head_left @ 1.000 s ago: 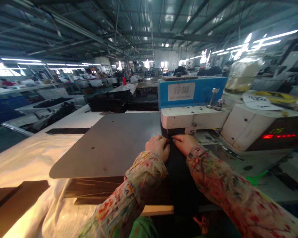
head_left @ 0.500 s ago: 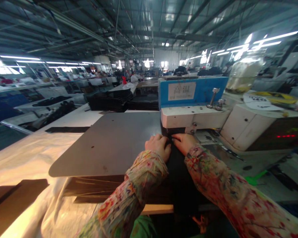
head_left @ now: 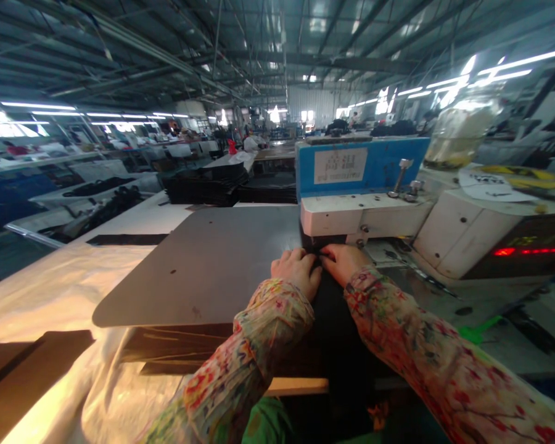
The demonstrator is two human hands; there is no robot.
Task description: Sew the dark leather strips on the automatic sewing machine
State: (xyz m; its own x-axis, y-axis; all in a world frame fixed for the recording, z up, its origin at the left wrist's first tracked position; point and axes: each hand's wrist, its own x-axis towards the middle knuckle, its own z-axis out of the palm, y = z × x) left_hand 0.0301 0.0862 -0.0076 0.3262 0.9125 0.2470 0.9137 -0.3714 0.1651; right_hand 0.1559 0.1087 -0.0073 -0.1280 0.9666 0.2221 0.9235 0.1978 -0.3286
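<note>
A strip of black fabric (head_left: 335,333) hangs toward me off the work surface, its far end running under the head of a blue-and-white industrial sewing machine (head_left: 346,217). My left hand (head_left: 296,269) has its fingers curled over the fabric's left edge, beside the grey metal plate (head_left: 189,265). On the other side, my right hand (head_left: 345,262) pinches the same fabric between thumb and fingers, just in front of the machine head. The fingertips of both hands nearly meet, and the part under the head is too dark to make out.
Brown layered sheets (head_left: 180,345) lie under the plate. Stacks of black pieces (head_left: 208,185) stand behind it. At the right are a control box (head_left: 485,237) with red lit digits, a clear jar (head_left: 465,135) and a green tool (head_left: 481,331). Pale cloth covers the left side.
Both hands keep their hold on the black fabric, almost unmoved. The view has shifted slightly, and the red display on the control box shows brighter.
</note>
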